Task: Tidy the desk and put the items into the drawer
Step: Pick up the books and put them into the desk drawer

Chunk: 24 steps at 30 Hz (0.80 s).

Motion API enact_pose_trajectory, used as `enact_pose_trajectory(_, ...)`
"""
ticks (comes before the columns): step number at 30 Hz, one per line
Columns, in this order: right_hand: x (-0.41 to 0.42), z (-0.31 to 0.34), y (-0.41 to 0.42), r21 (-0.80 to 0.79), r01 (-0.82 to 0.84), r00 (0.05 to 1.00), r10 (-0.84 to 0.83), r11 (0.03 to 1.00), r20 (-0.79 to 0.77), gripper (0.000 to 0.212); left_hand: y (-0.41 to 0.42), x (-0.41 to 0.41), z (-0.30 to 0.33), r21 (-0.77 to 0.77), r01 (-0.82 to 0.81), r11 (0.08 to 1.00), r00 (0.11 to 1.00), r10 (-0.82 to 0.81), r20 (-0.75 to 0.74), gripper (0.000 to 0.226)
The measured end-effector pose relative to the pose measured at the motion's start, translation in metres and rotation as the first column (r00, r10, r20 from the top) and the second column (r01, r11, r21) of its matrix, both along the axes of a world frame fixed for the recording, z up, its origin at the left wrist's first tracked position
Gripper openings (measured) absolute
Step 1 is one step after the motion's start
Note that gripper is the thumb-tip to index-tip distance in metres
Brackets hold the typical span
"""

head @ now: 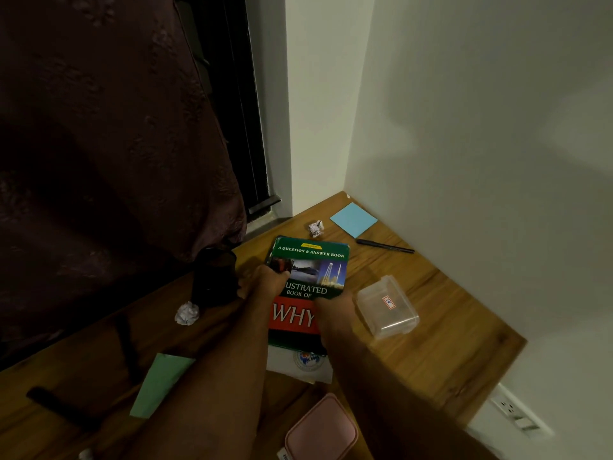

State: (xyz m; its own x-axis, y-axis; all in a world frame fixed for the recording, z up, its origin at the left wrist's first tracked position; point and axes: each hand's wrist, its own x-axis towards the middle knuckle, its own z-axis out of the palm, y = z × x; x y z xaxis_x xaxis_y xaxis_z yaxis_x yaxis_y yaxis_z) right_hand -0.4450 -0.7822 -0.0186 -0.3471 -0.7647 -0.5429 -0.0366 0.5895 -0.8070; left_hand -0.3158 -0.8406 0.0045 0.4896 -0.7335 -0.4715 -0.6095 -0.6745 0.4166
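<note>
Bare table (441, 313) lies right of the clear plastic box (387, 307), up to the wall. Far of the book (308, 287), a crumpled paper ball (315, 229), blue sticky pad (353, 219) and pen (384, 246) crowd the corner. A dark cup (215, 277) and another paper ball (187, 313) block the left side.

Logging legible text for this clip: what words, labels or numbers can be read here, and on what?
"A QUESTION & ANSWER BOOK": top of the green book.
"USTRATED BOOK OF": mid cover, start hidden by the left hand.
"WHY": red band, end hidden by the right hand.
Sticker on the clear plastic box: unreadable.
</note>
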Motion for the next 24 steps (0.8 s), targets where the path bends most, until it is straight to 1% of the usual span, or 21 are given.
enact_pose_trajectory(3, -0.001, -0.006, -0.003, 0.012, 0.007, 0.999, -0.006, 1.000, -0.050, 0.050, -0.006, 0.004, -0.011, -0.008, -0.004, 1.000, 0.997, 0.003, -0.080, 0.065)
enact_pose_trajectory(5, -0.004, -0.010, -0.002, 0.024, -0.020, 0.994, 0.022, 1.000, -0.105, 0.053, -0.006, 0.004, -0.013, -0.015, 0.000, 1.000, 0.995, -0.001, -0.098, 0.064)
enact_pose_trajectory(7, -0.007, -0.013, 0.002, 0.035, -0.048, 0.991, 0.052, 0.998, -0.124, 0.047, 0.001, 0.002, -0.003, -0.022, -0.008, 1.000, 0.992, 0.005, -0.127, 0.057)
enact_pose_trajectory(8, -0.008, -0.012, 0.004, 0.031, -0.053, 0.992, 0.056, 0.998, -0.117, 0.043, 0.002, 0.001, 0.002, -0.022, -0.017, 1.000, 0.987, 0.013, -0.160, 0.049)
enact_pose_trajectory(10, -0.010, -0.006, 0.007, 0.017, -0.051, 0.996, 0.052, 0.999, -0.074, 0.041, 0.002, 0.002, 0.009, -0.043, -0.043, 0.998, 0.968, 0.031, -0.250, 0.032)
enact_pose_trajectory(11, -0.011, -0.004, 0.007, 0.007, -0.044, 0.998, 0.044, 0.999, -0.054, 0.041, 0.000, 0.004, 0.011, -0.055, -0.054, 0.997, 0.955, 0.035, -0.294, 0.028)
enact_pose_trajectory(14, -0.015, 0.001, 0.010, -0.029, -0.016, 1.000, 0.016, 0.999, 0.005, 0.041, -0.001, 0.010, 0.017, -0.140, -0.095, 0.986, 0.920, 0.033, -0.391, 0.032)
enact_pose_trajectory(16, -0.017, 0.005, 0.012, -0.042, -0.006, 0.999, 0.008, 0.999, 0.052, 0.040, 0.001, 0.013, 0.020, -0.219, -0.140, 0.966, 0.896, 0.029, -0.444, 0.026)
enact_pose_trajectory(18, -0.017, 0.014, 0.014, -0.078, -0.009, 0.997, 0.015, 0.997, 0.081, 0.040, 0.006, 0.015, 0.031, -0.309, -0.158, 0.938, 0.872, -0.014, -0.489, 0.019)
enact_pose_trajectory(20, -0.017, 0.030, 0.015, -0.135, -0.001, 0.991, 0.019, 0.991, 0.130, 0.037, 0.009, 0.018, 0.042, -0.381, -0.173, 0.908, 0.852, -0.056, -0.520, 0.019)
enact_pose_trajectory(23, -0.017, 0.060, 0.013, -0.257, 0.030, 0.971, 0.034, 0.966, 0.238, 0.028, 0.018, 0.023, 0.061, -0.511, -0.194, 0.837, 0.819, -0.149, -0.554, 0.021)
enact_pose_trajectory(24, -0.018, 0.070, 0.011, -0.297, 0.033, 0.967, 0.045, 0.954, 0.253, 0.027, 0.023, 0.024, 0.068, -0.548, -0.198, 0.813, 0.810, -0.179, -0.558, 0.022)
